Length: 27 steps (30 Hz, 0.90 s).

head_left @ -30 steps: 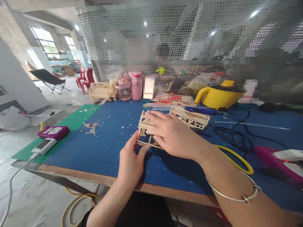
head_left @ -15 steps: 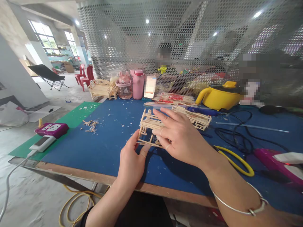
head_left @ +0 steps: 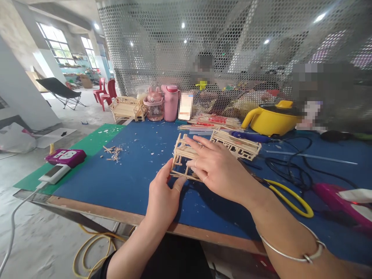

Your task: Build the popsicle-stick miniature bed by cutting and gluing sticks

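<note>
Stick frame model [head_left: 181, 157] on blue desk [head_left: 130, 182], mid-assembly. Left hand [head_left: 162, 197] fingers pinch frame's near lower edge; right hand [head_left: 216, 168] fingers spread, pressing its top. Likely steadying joint; next move needs gentle, even pressure.

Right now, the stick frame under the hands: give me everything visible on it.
The stick frame is a small open lattice of pale wooden sticks, rails joined by short posts, unpainted. It sits on the blue mat. The left hand pinches its near lower corner; the right hand lies over its top, hiding the right part. A similar frame lies just behind.
</note>
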Motion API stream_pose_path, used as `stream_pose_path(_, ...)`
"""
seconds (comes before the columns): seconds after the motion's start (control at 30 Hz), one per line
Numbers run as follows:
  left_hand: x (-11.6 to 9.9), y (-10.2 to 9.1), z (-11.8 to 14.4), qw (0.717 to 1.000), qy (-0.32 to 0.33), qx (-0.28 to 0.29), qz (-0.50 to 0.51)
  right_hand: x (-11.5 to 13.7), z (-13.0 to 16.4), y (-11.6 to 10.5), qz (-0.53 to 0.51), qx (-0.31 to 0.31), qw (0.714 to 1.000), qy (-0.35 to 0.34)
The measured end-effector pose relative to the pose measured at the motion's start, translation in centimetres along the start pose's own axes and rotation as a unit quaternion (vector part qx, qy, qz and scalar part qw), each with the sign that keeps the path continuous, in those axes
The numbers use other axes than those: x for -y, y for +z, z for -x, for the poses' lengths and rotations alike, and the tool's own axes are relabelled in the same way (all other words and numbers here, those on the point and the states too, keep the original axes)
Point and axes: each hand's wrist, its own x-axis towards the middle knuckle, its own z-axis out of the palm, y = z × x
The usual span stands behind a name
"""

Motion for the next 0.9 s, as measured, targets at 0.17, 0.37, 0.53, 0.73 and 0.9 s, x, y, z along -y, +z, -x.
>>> stream_pose_path(0.17, -0.1, 0.0, 0.0, 0.999, -0.022, 0.013, 0.036, 0.0, 0.0, -0.2, -0.036, -0.006, 0.999, 0.016)
stream_pose_path(0.37, -0.6, -0.5, 0.4, 0.993, -0.045, 0.024, 0.109, -0.5, 0.4, -0.3, -0.118, -0.095, 0.988, 0.035)
stream_pose_path(0.53, -0.4, -1.1, 0.0, 0.984, -0.073, -0.05, 0.154, -1.2, 0.5, -0.2, -0.067, -0.163, 0.982, 0.07)
stream_pose_path(0.73, -0.9, -2.0, -0.8, 0.996, -0.072, 0.021, 0.052, -1.9, 0.6, -0.2, 0.026, -0.07, 0.991, 0.112)
stream_pose_path(0.9, -1.8, -3.0, -2.6, 0.998, 0.002, 0.022, -0.057, -2.6, 0.2, 0.7, 0.033, -0.124, 0.99, 0.06)
